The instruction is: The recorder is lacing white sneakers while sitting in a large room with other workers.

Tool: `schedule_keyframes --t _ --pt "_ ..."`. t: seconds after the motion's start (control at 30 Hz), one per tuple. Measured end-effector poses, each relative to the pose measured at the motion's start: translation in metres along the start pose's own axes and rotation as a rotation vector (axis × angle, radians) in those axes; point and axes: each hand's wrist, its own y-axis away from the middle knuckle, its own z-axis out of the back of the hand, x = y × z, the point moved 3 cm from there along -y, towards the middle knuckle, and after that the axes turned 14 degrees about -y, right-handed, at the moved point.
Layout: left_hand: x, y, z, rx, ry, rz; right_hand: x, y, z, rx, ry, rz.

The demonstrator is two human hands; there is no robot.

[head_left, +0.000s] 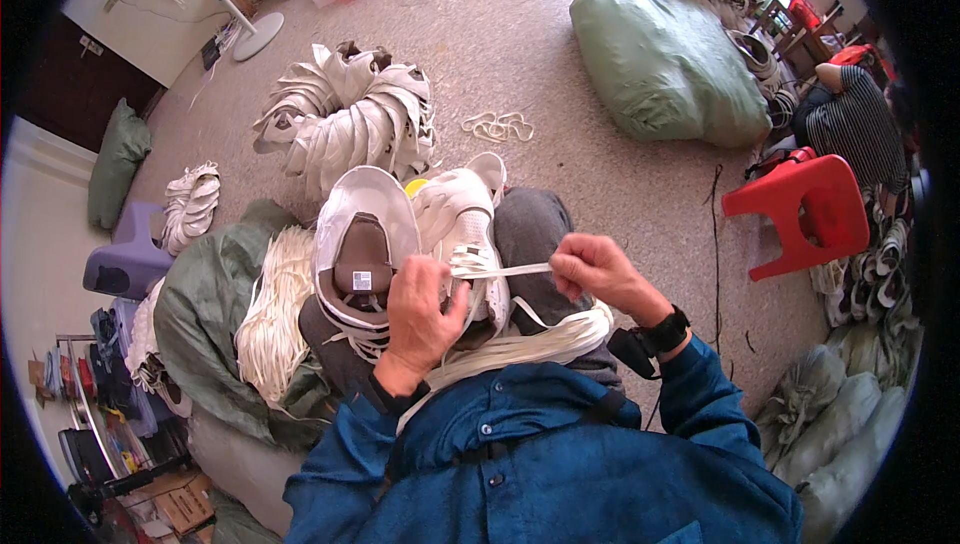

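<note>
A pale sneaker (pixel 462 212) rests on my lap with white lacing across its upper. My right hand (pixel 600 270) is closed on one end of a white shoelace (pixel 522 270), which stretches taut sideways from the sneaker's eyelets. On the near left side of that sneaker, my left hand (pixel 422 316) has its fingers curled in; what they grip is hidden. Just left stands a second shoe part, a white upper (pixel 340 212) with a brown lining and a small white label inside. A bundle of white laces (pixel 540 344) lies over my lap beneath my hands.
More laces (pixel 275 314) hang over a green sack (pixel 205 309) at my left. A ring of stacked shoe uppers (pixel 350 109) sits on the floor ahead, beside a loose lace (pixel 497 126). Right are a large green sack (pixel 665 64), a red stool (pixel 800 214) and another person (pixel 855 129).
</note>
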Motion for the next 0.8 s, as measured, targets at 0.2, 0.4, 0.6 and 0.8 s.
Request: schedule_keyframes --t 0.2,0.4,0.6,0.8 --pt "-0.024 0.017 -0.002 0.142 -0.337 -0.257 0.013 -0.001 0.015 -0.049 -0.32 0.066" --pt "-0.022 0.021 -0.012 0.14 -0.48 -0.299 -0.006 0.006 0.031 -0.147 -0.254 0.094" --pt "-0.024 0.015 0.003 -0.014 -0.259 -0.233 -0.015 -0.002 0.025 -0.369 0.388 0.407" --pt "-0.031 0.014 0.026 -0.035 0.127 -0.2 -0.011 -0.033 -0.08 0.272 0.413 0.617"
